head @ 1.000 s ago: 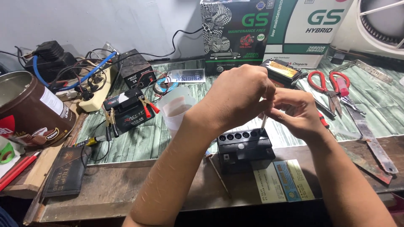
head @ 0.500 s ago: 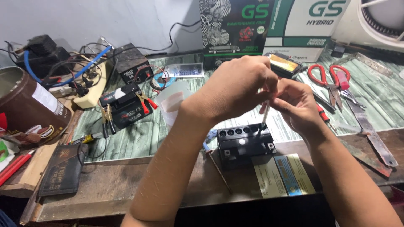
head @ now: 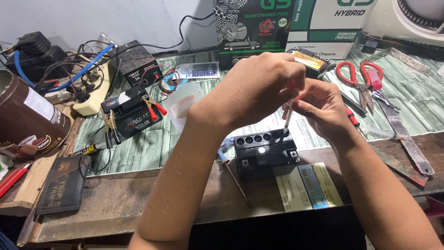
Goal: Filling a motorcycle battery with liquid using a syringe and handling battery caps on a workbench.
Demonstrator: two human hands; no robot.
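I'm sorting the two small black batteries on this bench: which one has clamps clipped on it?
The battery on the left, with crocodile clips on its terminals. The battery under the hands has none, only open filler holes.

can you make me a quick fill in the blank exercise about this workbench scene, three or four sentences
1. Both hands, the left hand and right hand, hold a thin tube above the small ____ battery.
2. The scissors lying on the bench have ____ handles.
3. The second battery, to the left, has ____ clamped on its terminals.
4. The open holes along the battery's top stand in a single ____.

Missing words: black; red; clips; row
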